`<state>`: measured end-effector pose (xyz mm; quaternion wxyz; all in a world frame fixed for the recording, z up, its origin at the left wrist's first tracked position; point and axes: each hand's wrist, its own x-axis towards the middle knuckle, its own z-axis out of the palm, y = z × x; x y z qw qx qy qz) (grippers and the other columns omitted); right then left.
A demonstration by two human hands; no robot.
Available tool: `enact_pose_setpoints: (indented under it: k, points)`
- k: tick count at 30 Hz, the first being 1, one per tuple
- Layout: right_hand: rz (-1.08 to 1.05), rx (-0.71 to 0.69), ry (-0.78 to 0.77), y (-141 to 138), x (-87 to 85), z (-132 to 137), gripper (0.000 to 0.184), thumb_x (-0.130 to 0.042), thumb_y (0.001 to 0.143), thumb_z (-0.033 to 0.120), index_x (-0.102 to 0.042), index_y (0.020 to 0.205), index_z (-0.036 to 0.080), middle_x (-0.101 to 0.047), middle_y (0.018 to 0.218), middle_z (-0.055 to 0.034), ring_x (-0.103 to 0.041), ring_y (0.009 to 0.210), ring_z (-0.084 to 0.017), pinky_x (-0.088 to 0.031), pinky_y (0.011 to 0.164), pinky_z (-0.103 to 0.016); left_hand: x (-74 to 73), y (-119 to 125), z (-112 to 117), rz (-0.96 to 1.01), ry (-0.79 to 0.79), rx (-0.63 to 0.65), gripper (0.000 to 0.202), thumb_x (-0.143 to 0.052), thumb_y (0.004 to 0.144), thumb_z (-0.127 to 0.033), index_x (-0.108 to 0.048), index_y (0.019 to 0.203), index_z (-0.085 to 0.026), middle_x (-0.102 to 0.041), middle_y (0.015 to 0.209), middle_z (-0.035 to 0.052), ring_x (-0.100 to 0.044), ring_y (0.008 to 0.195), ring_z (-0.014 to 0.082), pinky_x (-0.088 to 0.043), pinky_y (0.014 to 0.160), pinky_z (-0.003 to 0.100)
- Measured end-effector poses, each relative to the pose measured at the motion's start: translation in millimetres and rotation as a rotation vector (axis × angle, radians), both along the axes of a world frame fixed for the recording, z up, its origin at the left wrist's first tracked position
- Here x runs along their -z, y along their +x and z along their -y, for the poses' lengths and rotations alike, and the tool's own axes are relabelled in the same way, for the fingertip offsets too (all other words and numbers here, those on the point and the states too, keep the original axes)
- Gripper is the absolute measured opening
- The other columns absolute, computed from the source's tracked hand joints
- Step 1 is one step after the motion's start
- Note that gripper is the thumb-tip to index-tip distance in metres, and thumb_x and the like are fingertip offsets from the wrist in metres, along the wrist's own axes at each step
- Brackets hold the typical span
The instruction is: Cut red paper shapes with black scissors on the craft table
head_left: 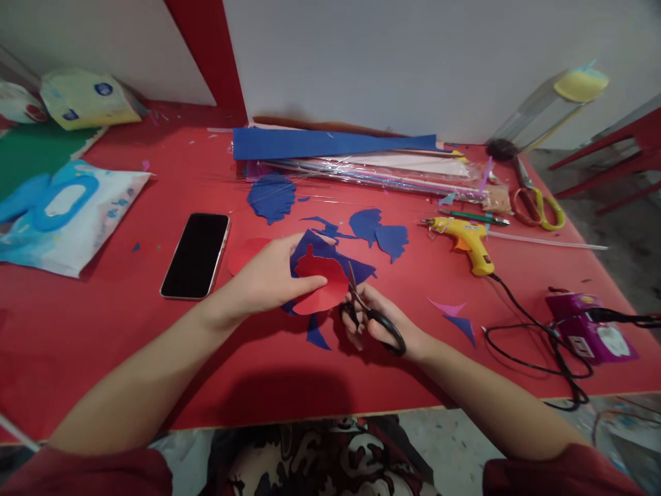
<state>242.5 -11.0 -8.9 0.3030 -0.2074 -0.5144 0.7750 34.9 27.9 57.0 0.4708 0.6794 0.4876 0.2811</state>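
My left hand [268, 275] pinches a red paper shape [323, 282] stacked on a blue paper piece [315, 248], holding both just above the red table [103, 324]. My right hand [376, 320] grips black-handled scissors [374, 313], fingers through the loops. The blades point up into the right edge of the red paper. A blue offcut [316, 336] lies just under the paper.
A black phone [196, 255] lies left of my hands. A yellow glue gun [467, 241] with its black cord [537, 344], a purple power strip [591, 334], yellow-handled scissors [537, 203], blue paper cutouts [379, 231], a blue paper roll [330, 143] and a wipes packet [62, 213] surround them.
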Motion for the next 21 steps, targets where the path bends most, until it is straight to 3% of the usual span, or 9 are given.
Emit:
enact_pose_setpoints:
  k: [4, 11, 21]
  points:
    - [0.009, -0.045, -0.01, 0.3, -1.8, 0.3, 0.044, -0.057, 0.08, 0.055, -0.037, 0.098, 0.02, -0.046, 0.068, 0.0059, -0.047, 0.05, -0.007, -0.043, 0.051, -0.023, -2.6, -2.2, -0.4, -0.04, 0.008, 0.074, 0.046, -0.065, 0.069, -0.02, -0.059, 0.114, -0.013, -0.064, 0.118, 0.0098, -0.06, 0.108, 0.0231, -0.044, 0.096, 0.034]
    - [0.004, -0.081, -0.018, 0.7, -4.1, 1.7, 0.043, -0.055, 0.081, 0.055, -0.037, 0.098, 0.02, -0.044, 0.069, 0.0054, -0.045, 0.05, -0.007, -0.041, 0.049, -0.023, -3.3, -4.1, -1.6, -0.074, 0.024, 0.088, 0.04, -0.066, 0.069, -0.022, -0.064, 0.109, -0.02, -0.065, 0.117, 0.0047, -0.059, 0.109, 0.0237, -0.045, 0.095, 0.032]
    - [-0.029, -0.083, -0.062, 1.3, 0.0, 3.6, 0.042, -0.057, 0.081, 0.052, -0.039, 0.101, 0.019, -0.045, 0.069, 0.0052, -0.045, 0.05, -0.006, -0.039, 0.048, -0.021, -5.4, -5.8, -0.7, -0.074, 0.02, 0.089, 0.04, -0.066, 0.068, -0.02, -0.064, 0.108, -0.02, -0.066, 0.115, 0.0041, -0.059, 0.109, 0.0241, -0.045, 0.094, 0.032]
